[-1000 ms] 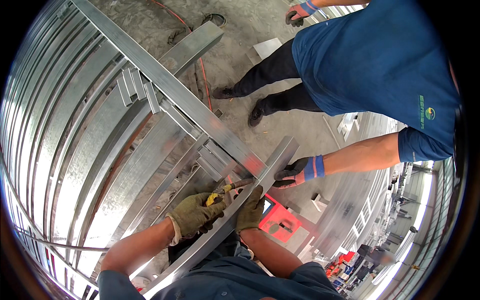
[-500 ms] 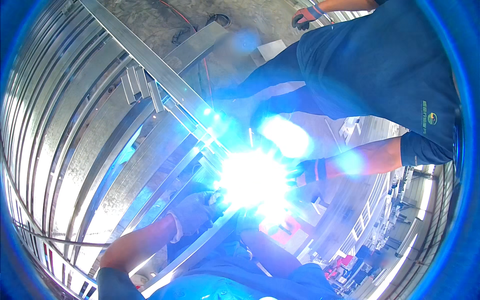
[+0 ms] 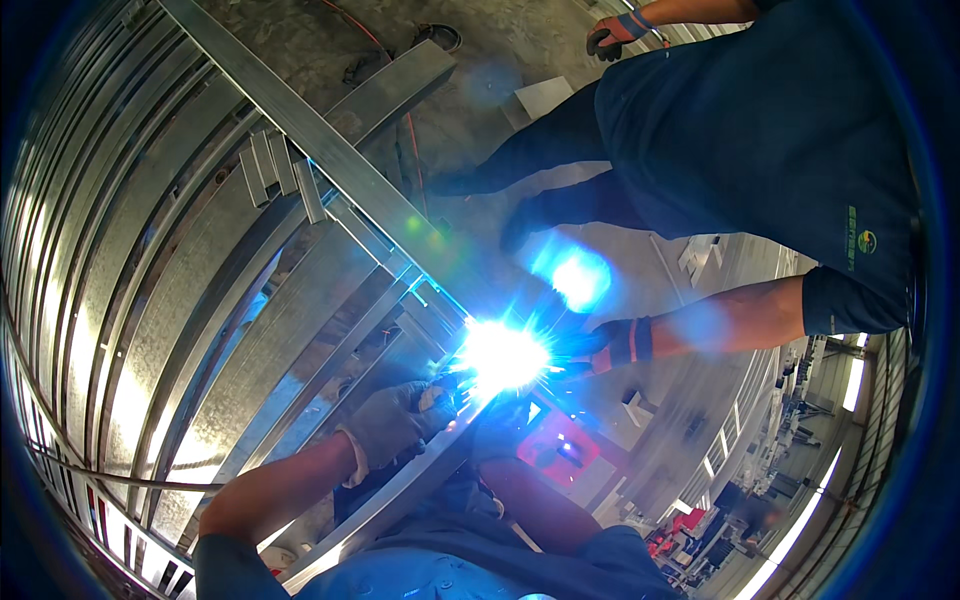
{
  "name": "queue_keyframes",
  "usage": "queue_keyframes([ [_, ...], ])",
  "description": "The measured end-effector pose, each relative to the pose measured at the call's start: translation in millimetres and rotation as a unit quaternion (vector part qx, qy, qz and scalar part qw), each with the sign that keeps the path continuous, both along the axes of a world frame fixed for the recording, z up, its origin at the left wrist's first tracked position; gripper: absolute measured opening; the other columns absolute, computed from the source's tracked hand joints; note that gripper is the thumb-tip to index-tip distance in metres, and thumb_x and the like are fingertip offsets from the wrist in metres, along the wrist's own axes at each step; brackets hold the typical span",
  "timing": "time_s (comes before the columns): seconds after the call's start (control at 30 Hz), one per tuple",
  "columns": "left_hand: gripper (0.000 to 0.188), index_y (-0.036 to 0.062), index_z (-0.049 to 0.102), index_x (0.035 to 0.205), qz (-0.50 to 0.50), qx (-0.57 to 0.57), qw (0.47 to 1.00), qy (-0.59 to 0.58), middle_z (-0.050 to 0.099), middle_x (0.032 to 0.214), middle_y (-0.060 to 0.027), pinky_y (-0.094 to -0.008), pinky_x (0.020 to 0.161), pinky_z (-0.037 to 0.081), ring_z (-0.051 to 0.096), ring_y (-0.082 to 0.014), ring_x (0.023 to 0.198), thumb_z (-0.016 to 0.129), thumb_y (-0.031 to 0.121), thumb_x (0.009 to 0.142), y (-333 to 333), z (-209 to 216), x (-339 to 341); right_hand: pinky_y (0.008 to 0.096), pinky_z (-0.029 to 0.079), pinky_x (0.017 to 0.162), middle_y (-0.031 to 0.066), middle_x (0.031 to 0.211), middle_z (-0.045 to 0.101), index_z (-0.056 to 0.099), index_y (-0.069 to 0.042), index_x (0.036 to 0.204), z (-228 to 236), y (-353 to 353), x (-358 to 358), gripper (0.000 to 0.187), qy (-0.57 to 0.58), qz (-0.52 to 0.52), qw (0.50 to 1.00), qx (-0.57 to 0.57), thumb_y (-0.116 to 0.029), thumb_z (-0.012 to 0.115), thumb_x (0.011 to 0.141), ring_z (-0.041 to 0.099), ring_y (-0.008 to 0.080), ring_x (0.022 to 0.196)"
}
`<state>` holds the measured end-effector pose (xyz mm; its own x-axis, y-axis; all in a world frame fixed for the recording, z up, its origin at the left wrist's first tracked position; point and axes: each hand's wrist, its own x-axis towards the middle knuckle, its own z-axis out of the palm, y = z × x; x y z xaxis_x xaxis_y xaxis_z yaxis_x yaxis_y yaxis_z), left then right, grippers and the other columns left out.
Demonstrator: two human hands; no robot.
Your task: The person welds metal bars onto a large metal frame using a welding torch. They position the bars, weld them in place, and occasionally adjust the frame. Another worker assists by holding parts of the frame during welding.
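Observation:
A fierce white-blue welding arc (image 3: 503, 357) burns where metal bars meet, with sparks flying around it. My left hand (image 3: 390, 425), in a grey glove, is closed beside the arc, fingers curled at a metal bar (image 3: 380, 510) that runs toward my body. What those fingers hold cannot be made out. Just below the glare is my right hand (image 3: 500, 437), dark and partly lost in the light, so its fingers and anything in them are hidden. From the right, a co-worker's gloved hand (image 3: 603, 347) reaches close to the arc.
A long metal frame rail (image 3: 330, 150) crosses from upper left to the arc. Rows of metal bars (image 3: 110, 260) fill the left. Short metal pieces (image 3: 285, 165) rest across them. The co-worker (image 3: 740, 140) stands at right; a red object (image 3: 560, 450) lies below the arc.
The arc's glare has shrunk and the picture is darker, so bars and hands show more plainly. My hands and the co-worker's arm have hardly moved.

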<state>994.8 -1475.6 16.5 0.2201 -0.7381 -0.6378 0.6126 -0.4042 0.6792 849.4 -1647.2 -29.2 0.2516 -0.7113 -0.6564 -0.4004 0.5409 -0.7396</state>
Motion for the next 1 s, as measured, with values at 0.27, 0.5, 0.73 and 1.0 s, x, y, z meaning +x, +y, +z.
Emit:
queue_keyframes([
  [0.27, 0.034, 0.0041, 0.073, 0.126, 0.049, 0.073, 0.987, 0.133, 0.076, 0.096, 0.0009, -0.0238, 0.062, 0.053, 0.067, -0.0045, 0.075, 0.075, 0.034, 0.109, -6.6, 16.1, 5.8, 0.0340, 0.058, 0.066, 0.0049, 0.084, 0.072, 0.070, -0.006, 0.105, 2.4, -1.8, 17.0, 0.072, 0.022, 0.035, 0.997, -0.063, -0.073, 0.046, 0.110, 0.070, 0.0182, 0.072],
  [0.5, 0.037, 0.0053, 0.072, 0.124, 0.071, 0.053, 0.977, 0.192, 0.072, 0.094, -0.0005, -0.0269, 0.060, 0.053, 0.063, -0.0083, 0.070, 0.076, 0.038, 0.107, -1.4, 7.3, 1.3, 0.0302, 0.056, 0.073, 0.0041, 0.096, 0.069, 0.062, -0.007, 0.124, -0.4, 1.4, 11.9, 0.061, 0.033, 0.020, 0.998, -0.056, -0.066, 0.049, 0.114, 0.067, 0.0151, 0.083],
  [0.73, 0.038, 0.0033, 0.072, 0.128, 0.041, 0.067, 0.981, 0.180, 0.075, 0.098, -0.0014, -0.0264, 0.067, 0.056, 0.067, -0.0086, 0.077, 0.076, 0.036, 0.108, -5.1, 17.9, 15.2, 0.0306, 0.056, 0.074, 0.0050, 0.101, 0.070, 0.061, -0.006, 0.131, -18.6, -3.8, -3.6, 0.060, 0.034, 0.030, 0.997, -0.068, -0.063, 0.050, 0.115, 0.068, 0.0163, 0.085],
  [1.0, 0.037, 0.0056, 0.070, 0.125, -0.004, 0.076, 0.981, 0.181, 0.071, 0.091, -0.0024, -0.0286, 0.057, 0.053, 0.063, -0.0111, 0.065, 0.074, 0.038, 0.108, -12.1, 23.2, 32.6, 0.0319, 0.059, 0.079, 0.0050, 0.106, 0.071, 0.065, -0.006, 0.136, -64.1, -8.7, -46.8, 0.045, 0.036, 0.120, 0.973, -0.196, -0.046, 0.056, 0.116, 0.069, 0.0160, 0.094],
])
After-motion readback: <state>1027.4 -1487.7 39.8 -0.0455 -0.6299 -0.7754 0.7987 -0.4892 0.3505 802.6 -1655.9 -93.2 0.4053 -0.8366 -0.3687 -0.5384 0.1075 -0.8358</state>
